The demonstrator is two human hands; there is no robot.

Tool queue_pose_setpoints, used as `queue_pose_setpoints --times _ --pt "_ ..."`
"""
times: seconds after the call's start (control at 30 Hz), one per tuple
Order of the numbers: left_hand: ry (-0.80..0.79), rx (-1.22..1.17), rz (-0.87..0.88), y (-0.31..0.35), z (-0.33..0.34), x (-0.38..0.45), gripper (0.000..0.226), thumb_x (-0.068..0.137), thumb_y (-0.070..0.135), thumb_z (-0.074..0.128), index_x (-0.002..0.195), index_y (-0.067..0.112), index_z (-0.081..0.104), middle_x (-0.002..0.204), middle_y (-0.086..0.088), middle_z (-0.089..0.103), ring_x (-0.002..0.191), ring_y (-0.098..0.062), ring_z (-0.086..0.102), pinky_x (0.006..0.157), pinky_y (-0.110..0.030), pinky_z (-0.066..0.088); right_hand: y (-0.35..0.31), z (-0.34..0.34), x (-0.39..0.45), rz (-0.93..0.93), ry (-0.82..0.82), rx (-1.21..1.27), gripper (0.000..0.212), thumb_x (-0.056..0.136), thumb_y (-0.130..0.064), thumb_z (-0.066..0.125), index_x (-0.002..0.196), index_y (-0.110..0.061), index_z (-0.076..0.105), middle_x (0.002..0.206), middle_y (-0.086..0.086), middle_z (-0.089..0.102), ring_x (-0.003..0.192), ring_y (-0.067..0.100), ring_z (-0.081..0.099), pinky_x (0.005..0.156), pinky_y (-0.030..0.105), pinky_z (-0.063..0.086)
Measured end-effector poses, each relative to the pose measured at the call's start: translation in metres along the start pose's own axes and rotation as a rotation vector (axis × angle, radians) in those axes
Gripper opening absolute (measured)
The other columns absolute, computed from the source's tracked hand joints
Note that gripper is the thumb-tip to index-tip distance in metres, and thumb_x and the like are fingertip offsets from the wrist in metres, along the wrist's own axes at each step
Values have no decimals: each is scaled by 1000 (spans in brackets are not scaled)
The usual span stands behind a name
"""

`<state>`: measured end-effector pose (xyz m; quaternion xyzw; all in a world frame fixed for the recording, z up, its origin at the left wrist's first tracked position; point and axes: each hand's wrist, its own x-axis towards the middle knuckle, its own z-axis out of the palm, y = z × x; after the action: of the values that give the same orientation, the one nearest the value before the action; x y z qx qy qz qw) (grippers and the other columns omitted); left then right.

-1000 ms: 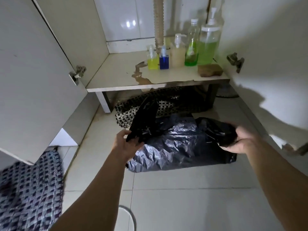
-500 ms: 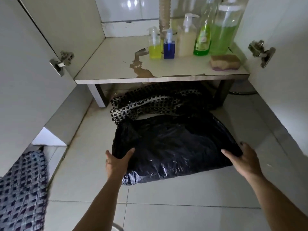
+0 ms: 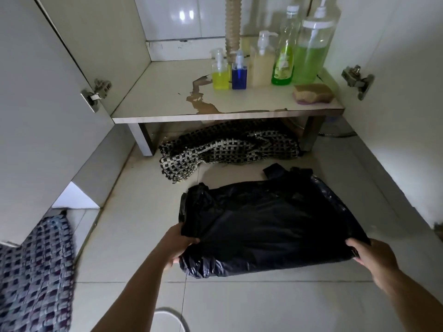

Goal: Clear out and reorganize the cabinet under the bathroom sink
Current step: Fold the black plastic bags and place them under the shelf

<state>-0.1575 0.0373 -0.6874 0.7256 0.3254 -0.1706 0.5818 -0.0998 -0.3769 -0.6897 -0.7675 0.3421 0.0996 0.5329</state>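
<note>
Tiled floor (image 3: 275, 305) carries black plastic bag (image 3: 266, 226), woven checkered mat (image 3: 225, 147) partly under cabinet shelf (image 3: 167, 94). Shelf holds yellow bottle (image 3: 220, 75), blue bottle (image 3: 239, 76), cream pump bottle (image 3: 262, 65), two green bottles, sponge (image 3: 312, 92).

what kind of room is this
Most likely a bathroom, at the open cabinet under a sink: a ribbed drain hose drops behind pump soap bottles on the cabinet floor, with tiled flooring in front.

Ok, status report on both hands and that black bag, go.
Left hand grips black plastic bag at its near-left corner; right hand grips near-right corner. Bag flat on floor tiles. Checkered mat beyond it, apart, under the shelf.
</note>
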Motion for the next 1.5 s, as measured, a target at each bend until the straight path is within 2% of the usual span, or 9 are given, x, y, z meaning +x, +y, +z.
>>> queue_pose_setpoints --times 0.13,0.23,0.33,0.53,0.7,0.87,1.0,1.4,1.5 --pt "-35 185 -93 -18 14 -18 44 73 -2 72 115 4 60 105 -21 67 95 -38 67 82 -48 57 25 -31 -17 112 4 -118 12 79 8 61 91 9 57 75 12 56 80 32 57 96 48 49" --pt "96 462 -51 -31 29 -36 53 74 15 76 122 7 56 116 -16 64 107 -33 61 85 -31 51 31 -49 -33 215 -48 -202 13 77 19 55 85 10 52 72 15 52 69 29 52 64 37 51" --pt "270 603 15 -38 39 -63 60 81 32 68 133 15 44 125 -15 59 116 -33 56 90 -35 48 30 -61 -57 228 -107 -363 18 65 13 66 76 8 51 65 15 49 58 25 48 44 23 39" --pt "376 861 347 -2 77 -98 64 87 38 58 140 15 31 139 -10 41 127 -30 43 100 -45 38 14 -68 -80 159 -175 -368 45 79 -5 71 118 11 54 123 22 52 111 34 53 85 35 42" --pt "-87 906 531 -16 146 -104 62 90 41 54 146 27 31 152 -6 32 139 -27 34 113 -45 29 17 -56 -78 194 -177 -329 58 86 -8 67 134 10 41 142 22 40 128 34 41 93 38 36" --pt "-172 1007 424 -71 176 -106 56 94 34 41 148 33 26 160 -5 12 147 -26 9 115 -57 7 32 -59 -68 388 -236 -166 31 76 0 72 103 0 57 87 16 54 70 24 46 57 30 35" --pt "-176 975 405 -71 171 -103 59 93 31 39 149 36 20 161 -4 8 148 -28 5 114 -61 5 23 -60 -64 343 -252 -69 12 83 5 61 76 -2 53 75 14 51 68 22 47 55 29 35" --pt "-179 1013 289 -34 170 -110 57 89 24 48 143 29 32 152 -4 22 140 -32 21 108 -64 19 -59 -39 -98 -77 -357 -449 15 76 0 65 64 -8 59 61 10 54 54 18 50 41 16 37" --pt "-279 1109 254 -39 161 -98 63 88 34 48 146 36 23 156 1 14 142 -35 17 106 -65 25 -78 -29 -115 -195 -323 -552 26 53 -18 75 72 -6 62 67 11 56 59 20 52 50 21 37"
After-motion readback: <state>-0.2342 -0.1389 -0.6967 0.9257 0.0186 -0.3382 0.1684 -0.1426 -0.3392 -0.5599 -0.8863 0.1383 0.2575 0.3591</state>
